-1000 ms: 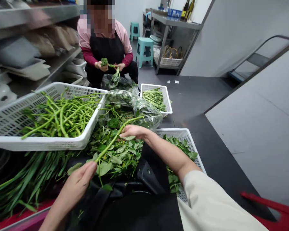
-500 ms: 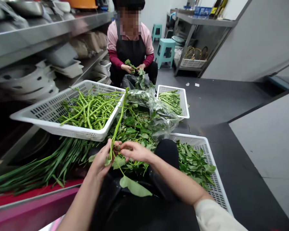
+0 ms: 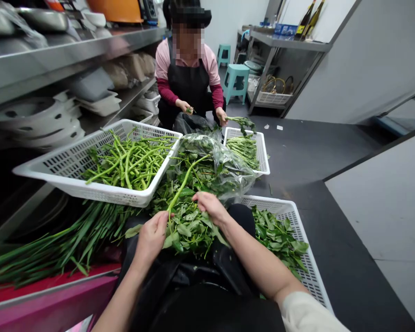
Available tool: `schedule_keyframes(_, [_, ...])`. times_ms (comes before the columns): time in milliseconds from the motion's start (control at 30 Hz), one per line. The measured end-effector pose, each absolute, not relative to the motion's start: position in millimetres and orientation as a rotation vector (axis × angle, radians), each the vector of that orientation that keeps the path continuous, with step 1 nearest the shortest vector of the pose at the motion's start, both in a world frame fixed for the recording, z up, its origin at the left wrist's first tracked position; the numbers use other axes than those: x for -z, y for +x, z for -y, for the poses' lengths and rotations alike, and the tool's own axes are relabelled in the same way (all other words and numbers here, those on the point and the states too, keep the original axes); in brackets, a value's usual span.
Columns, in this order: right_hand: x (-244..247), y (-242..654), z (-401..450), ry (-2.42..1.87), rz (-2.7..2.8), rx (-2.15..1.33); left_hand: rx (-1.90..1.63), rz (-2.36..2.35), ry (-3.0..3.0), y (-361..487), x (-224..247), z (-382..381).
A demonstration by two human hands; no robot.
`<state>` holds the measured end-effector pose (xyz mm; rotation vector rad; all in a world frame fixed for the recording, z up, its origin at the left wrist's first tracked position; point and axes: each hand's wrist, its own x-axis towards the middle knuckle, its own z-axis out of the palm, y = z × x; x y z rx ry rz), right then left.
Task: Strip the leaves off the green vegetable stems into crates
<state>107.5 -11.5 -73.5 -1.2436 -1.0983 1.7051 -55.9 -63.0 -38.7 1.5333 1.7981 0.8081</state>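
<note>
My left hand (image 3: 154,233) is closed on the lower end of a long green stem (image 3: 184,180), which slants up and to the right over a heap of leafy greens (image 3: 190,226). To its right, my right hand (image 3: 210,206) is closed above the heap, with a leaf hanging below it; what its fingers pinch is too small to name. A white basket (image 3: 143,198) of cut stems stands at the left, and another white basket (image 3: 307,249) with leaves at the right. Clear plastic (image 3: 235,177) lies over part of the heap.
Opposite, a person in a dark apron (image 3: 188,78) holds greens near a small white basket (image 3: 265,159) of stems. Long green leaves (image 3: 69,240) lie at the lower left. Metal shelves (image 3: 90,46) line the left; stools (image 3: 235,80) stand behind.
My right hand has moved away from my left, to the right and up. The stem now tilts rightward. The person opposite has parted their hands, one carrying greens over the small basket.
</note>
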Motion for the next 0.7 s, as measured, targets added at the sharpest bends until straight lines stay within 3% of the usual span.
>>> schedule_keyframes(133, [70,91,26,-1.025,1.511,-2.012,-0.893,-1.696,1.502,-53,38,60])
schedule_keyframes(200, [73,89,23,-0.986,1.482,-2.002,-0.884,-1.663,1.429,-55,36,60])
schedule_keyframes(433, [74,136,-2,-1.667,1.675,-1.123,-0.842,-1.799,1.352,-87,32,67])
schedule_keyframes(567, [58,136,5,-1.57,2.1,-0.525,-0.827,-1.871,1.321,-99,24,72])
schedule_keyframes(700, [57,125,-5,-1.328,2.312,-0.45,-0.75,-1.68,1.274,-108,12,76])
